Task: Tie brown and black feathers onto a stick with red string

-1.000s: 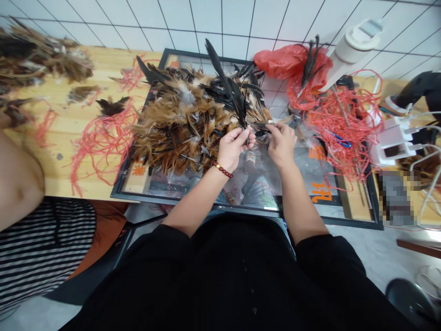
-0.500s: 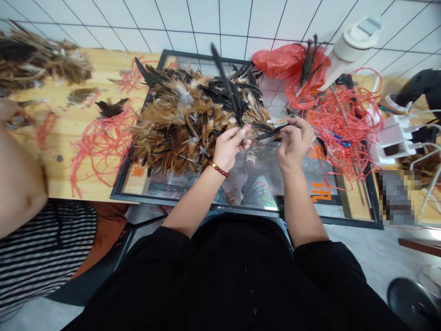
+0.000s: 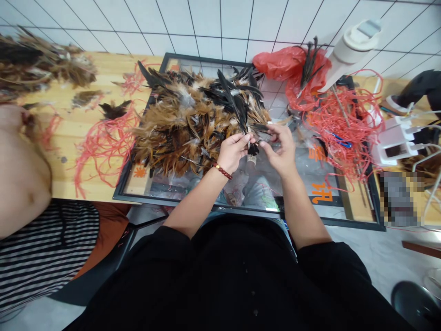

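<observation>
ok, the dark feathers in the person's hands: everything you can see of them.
The dark feathers are a thin bunch of long, narrow black plumes. Their quill ends are pinched in the left hand, and the blades slant up and away to the left over the brown feather pile. The right hand meets the bunch at its base, where a short dark tuft hangs below the fingers. All of it is held above the glass pane.
</observation>
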A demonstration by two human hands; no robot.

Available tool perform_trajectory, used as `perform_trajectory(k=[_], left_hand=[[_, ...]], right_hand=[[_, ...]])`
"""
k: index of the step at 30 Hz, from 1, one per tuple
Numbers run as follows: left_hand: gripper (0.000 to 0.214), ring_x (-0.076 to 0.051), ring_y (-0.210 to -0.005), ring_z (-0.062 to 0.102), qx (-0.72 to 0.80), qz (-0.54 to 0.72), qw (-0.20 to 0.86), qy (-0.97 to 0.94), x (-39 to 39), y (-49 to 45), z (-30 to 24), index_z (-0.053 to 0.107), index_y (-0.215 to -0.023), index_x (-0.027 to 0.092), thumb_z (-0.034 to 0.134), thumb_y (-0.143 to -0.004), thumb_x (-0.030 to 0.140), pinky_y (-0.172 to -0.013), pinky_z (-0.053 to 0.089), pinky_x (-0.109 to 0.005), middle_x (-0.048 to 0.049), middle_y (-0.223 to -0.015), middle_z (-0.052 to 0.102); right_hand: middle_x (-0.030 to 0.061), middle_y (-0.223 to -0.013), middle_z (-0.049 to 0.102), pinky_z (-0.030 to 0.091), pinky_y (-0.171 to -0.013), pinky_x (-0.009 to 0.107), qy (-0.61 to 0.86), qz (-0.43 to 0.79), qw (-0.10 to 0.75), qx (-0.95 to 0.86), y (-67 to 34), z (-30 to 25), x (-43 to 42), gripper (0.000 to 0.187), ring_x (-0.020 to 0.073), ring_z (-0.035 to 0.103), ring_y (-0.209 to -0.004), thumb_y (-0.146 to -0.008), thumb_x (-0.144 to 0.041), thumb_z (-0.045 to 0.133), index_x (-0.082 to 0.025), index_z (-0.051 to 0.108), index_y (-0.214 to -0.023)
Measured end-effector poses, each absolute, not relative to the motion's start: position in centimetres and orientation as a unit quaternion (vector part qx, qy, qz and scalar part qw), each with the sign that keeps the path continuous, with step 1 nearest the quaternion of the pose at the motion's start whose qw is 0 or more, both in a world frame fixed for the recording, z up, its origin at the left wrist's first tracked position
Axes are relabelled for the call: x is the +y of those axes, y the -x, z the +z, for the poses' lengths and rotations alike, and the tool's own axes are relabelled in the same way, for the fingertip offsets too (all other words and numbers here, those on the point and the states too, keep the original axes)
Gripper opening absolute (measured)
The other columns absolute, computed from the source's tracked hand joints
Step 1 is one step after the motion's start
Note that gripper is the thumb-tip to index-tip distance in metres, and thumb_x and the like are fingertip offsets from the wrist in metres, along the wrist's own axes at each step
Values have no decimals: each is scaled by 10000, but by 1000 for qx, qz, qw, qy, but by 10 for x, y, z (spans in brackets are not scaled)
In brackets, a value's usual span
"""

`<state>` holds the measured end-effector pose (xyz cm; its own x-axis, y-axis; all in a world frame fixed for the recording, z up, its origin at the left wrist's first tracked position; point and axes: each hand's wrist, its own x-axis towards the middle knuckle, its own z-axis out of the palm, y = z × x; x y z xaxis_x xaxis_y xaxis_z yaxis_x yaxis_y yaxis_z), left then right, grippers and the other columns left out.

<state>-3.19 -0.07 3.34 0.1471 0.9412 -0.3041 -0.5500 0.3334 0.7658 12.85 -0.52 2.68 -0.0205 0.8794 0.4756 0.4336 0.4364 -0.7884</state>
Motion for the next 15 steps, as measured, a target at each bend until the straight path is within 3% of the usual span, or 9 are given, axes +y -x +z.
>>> perform_trajectory(k=[4,7,12,15], left_hand=[[177,-76,-602,625,399,518,714,-252,-1,31,34,673,-795,133,789,-753,260,-687,536,-241,7,-708,675],[156,-81,-582,633,407,484,728,-264,-4,30,38,659,-781,119,772,-772,226,-647,539,-234,1,-704,670],[174,-97,-641,670,426,441,741,-274,-5,29,41,665,-807,115,783,-769,237,-657,557,-240,-23,-791,704],[178,-86,-658,661,435,437,738,-274,-5,29,38,674,-815,116,778,-778,256,-678,560,-231,-25,-776,709]], right_hand=[[49,-930,625,505,-848,388,421,244,486,-726,-122,31,-9,268,199,590,-909,-811,-479,700,-241,706,-933],[12,-764,606,490,-702,305,434,293,528,-669,-120,25,-6,298,141,568,-730,-827,-489,688,-202,629,-769],[-33,-628,584,417,-529,217,463,442,575,-510,-122,20,1,394,84,494,-535,-730,-535,768,-195,569,-737],[-46,-590,561,390,-496,198,459,457,595,-476,-123,23,1,410,71,468,-502,-693,-536,794,-196,566,-719]])
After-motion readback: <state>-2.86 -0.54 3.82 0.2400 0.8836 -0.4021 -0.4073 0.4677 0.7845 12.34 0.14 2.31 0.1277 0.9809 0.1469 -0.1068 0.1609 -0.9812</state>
